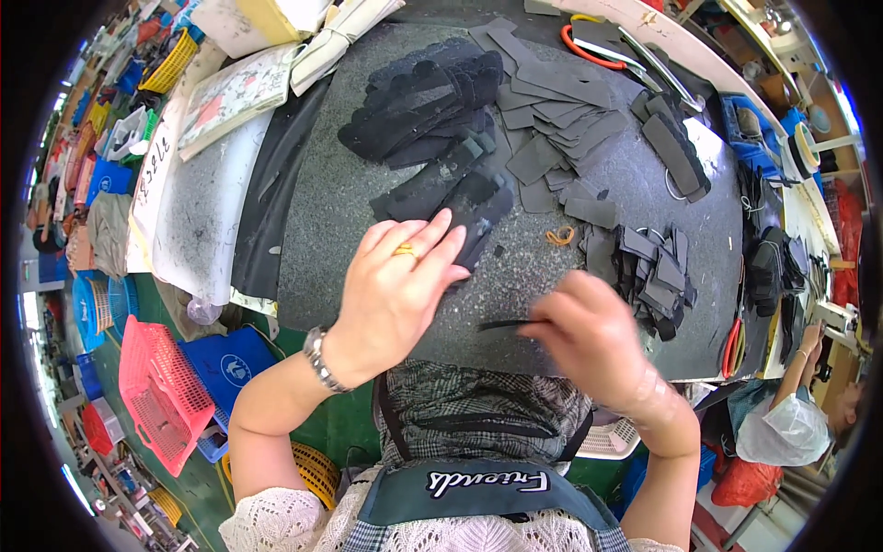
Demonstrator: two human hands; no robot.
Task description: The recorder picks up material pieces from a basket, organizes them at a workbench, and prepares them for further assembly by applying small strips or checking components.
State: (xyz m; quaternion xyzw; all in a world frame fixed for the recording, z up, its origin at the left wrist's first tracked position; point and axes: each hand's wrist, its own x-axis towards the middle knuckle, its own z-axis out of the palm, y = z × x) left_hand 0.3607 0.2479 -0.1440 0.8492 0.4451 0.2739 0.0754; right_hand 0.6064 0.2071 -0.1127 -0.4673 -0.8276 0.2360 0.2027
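Observation:
My left hand (395, 285) lies with its fingers stretched out on the near end of some dark fabric-like pieces (474, 198), pressing on them. A yellow ring and a metal watch show on it. My right hand (589, 322), somewhat blurred, is closed in a pinch on a thin dark strip (501, 325) that points left, just over the near part of the table. Beyond my left hand is a heap of black scallop-edged pieces (414, 101). To its right spreads a pile of flat dark grey pieces (561, 115).
An orange rubber band (559, 236) lies near small bundled grey pieces (658, 267). Red-handled scissors (593, 53) are at the back, with another red-handled tool (733, 348) on the right edge. A pink basket (161, 396) stands left; another person (786, 428) works at right.

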